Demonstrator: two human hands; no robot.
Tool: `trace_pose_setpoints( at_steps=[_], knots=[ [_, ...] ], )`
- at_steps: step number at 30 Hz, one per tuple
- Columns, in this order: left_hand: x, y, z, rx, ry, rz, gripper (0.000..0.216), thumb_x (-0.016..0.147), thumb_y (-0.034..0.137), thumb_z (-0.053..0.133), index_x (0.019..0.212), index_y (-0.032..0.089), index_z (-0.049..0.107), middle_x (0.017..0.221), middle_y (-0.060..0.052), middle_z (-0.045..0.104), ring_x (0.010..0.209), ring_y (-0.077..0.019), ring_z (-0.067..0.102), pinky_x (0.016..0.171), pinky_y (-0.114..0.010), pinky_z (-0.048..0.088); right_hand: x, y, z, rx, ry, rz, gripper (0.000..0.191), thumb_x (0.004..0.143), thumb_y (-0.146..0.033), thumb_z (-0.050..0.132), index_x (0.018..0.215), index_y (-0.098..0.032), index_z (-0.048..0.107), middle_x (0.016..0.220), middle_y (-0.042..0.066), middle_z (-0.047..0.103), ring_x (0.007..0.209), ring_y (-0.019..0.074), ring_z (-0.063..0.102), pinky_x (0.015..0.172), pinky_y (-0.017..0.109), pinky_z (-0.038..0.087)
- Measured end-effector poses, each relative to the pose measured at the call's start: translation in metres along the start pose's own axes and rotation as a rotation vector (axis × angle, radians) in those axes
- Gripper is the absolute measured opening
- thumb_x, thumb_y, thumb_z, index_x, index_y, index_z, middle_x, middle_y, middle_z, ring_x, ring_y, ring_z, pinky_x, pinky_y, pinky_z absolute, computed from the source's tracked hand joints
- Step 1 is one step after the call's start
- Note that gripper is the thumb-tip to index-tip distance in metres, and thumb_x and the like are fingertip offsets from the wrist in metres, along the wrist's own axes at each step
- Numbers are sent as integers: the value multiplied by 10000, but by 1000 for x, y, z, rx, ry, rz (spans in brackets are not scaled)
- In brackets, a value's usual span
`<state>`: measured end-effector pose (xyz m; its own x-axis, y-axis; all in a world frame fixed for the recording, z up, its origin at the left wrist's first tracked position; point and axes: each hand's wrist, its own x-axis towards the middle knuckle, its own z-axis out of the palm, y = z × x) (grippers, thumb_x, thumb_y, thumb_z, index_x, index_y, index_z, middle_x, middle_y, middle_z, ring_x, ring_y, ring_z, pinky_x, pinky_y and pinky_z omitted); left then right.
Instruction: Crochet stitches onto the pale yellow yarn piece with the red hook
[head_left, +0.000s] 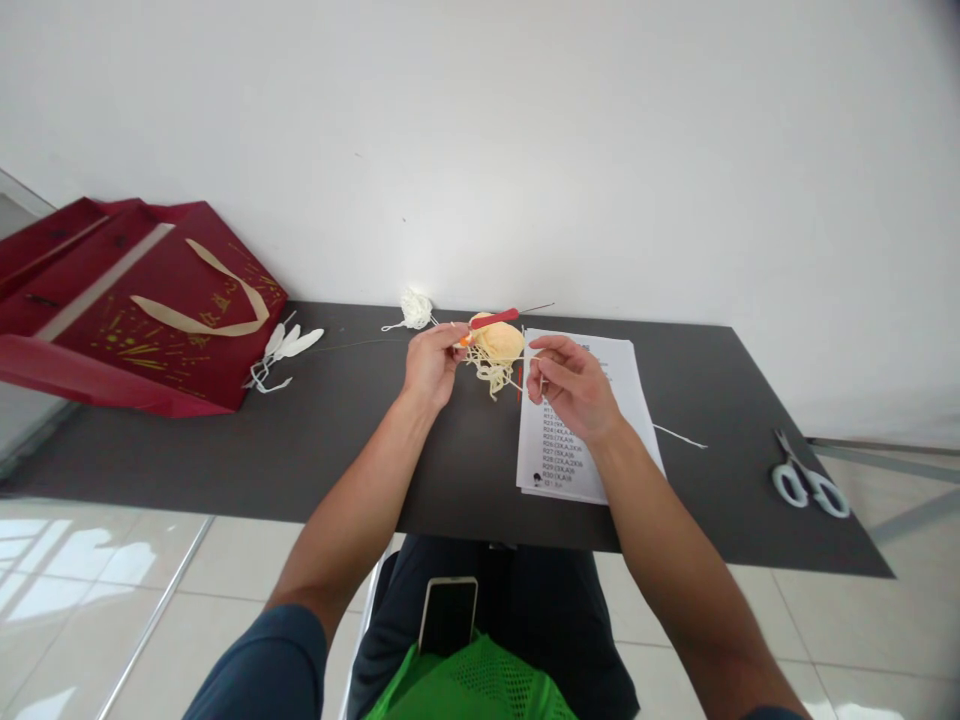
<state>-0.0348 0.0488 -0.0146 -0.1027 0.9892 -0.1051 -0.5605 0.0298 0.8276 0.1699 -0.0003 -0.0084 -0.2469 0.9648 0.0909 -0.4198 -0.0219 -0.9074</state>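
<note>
My left hand is closed in a pinch on a red-handled crochet hook, whose thin metal tip points right, over the dark table. Right beside it lies a small pale yellow crocheted piece with loose yellow yarn hanging from it. My right hand hovers over a printed pattern sheet, fingers curled and pinching a strand of the yarn just right of the crocheted piece.
A red gift bag lies flat at the table's left. White feather-like pieces and a white yarn clump sit near the wall. White-handled scissors lie at the right edge. A phone rests on my lap.
</note>
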Motion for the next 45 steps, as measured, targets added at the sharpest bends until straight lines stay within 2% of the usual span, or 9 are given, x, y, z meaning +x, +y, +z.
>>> trace_pose_setpoints(
  at_steps=[3, 6, 9, 12, 17, 20, 24, 31, 45],
  knots=[
    [0, -2, 0, 24, 13, 34, 112, 610, 170, 808, 677, 102, 750, 699, -39, 674, 625, -75, 591, 502, -163, 375, 0, 0, -1, 0, 21, 65, 273, 824, -344, 800, 1048, -241, 683, 746, -53, 687, 405, 57, 537, 338, 193, 254],
    [0, -2, 0, 38, 15, 59, 110, 608, 178, 817, 668, 107, 759, 697, -39, 681, 611, -76, 584, 506, -172, 370, 1, 3, -3, -112, 20, 141, 279, 861, -410, 754, 1079, -254, 680, 798, -31, 716, 374, 56, 532, 324, 201, 229],
    [-1, -4, 1, 43, -5, 84, 107, 606, 187, 836, 643, 126, 756, 715, -39, 698, 631, -83, 593, 538, -182, 399, 4, 10, -3, -393, 109, 83, 322, 884, -507, 698, 1085, -255, 713, 996, 58, 770, 708, 162, 732, 455, 234, 444],
    [-7, -8, 5, 81, -64, 107, 112, 616, 198, 853, 630, 144, 756, 710, -28, 708, 634, -83, 597, 581, -196, 433, 7, 19, 1, -641, 228, -144, 428, 765, -470, 830, 1139, -282, 739, 1313, 82, 709, 1163, 248, 649, 791, 332, 574],
    [-25, -17, 15, 202, -181, 116, 132, 662, 263, 877, 694, 170, 789, 689, -11, 724, 619, -98, 608, 631, -229, 475, 5, 27, 16, -116, 223, -123, 406, 837, -490, 776, 1181, -291, 692, 943, -11, 721, 691, 98, 582, 664, 273, 518],
    [-32, -20, 17, 286, -229, 127, 152, 664, 281, 882, 729, 173, 796, 710, -12, 735, 636, -116, 623, 629, -242, 485, 4, 27, 21, 26, 230, -97, 350, 776, -422, 852, 1057, -262, 716, 777, -49, 678, 597, 79, 542, 595, 250, 491],
    [-35, -25, 16, 312, -268, 158, 176, 724, 307, 856, 821, 171, 800, 797, -26, 748, 699, -130, 651, 669, -254, 505, 4, 27, 25, 104, 274, -122, 231, 762, -358, 874, 907, -245, 733, 713, -51, 674, 615, 81, 586, 578, 223, 502],
    [-38, -29, 18, 207, -229, 144, 261, 723, 180, 813, 981, 201, 781, 759, 16, 696, 650, -90, 608, 632, -219, 489, 2, 31, 29, 200, 272, -165, 135, 828, -334, 825, 908, -260, 745, 827, -36, 727, 728, 86, 662, 657, 212, 559],
    [-42, -28, 24, 276, -136, 256, 430, 726, 130, 746, 1147, 207, 703, 755, 41, 644, 658, -85, 597, 657, -222, 490, 2, 30, 35, 145, 342, -225, 153, 790, -297, 853, 876, -252, 734, 843, -31, 755, 675, 91, 649, 643, 234, 559]
  ],
)
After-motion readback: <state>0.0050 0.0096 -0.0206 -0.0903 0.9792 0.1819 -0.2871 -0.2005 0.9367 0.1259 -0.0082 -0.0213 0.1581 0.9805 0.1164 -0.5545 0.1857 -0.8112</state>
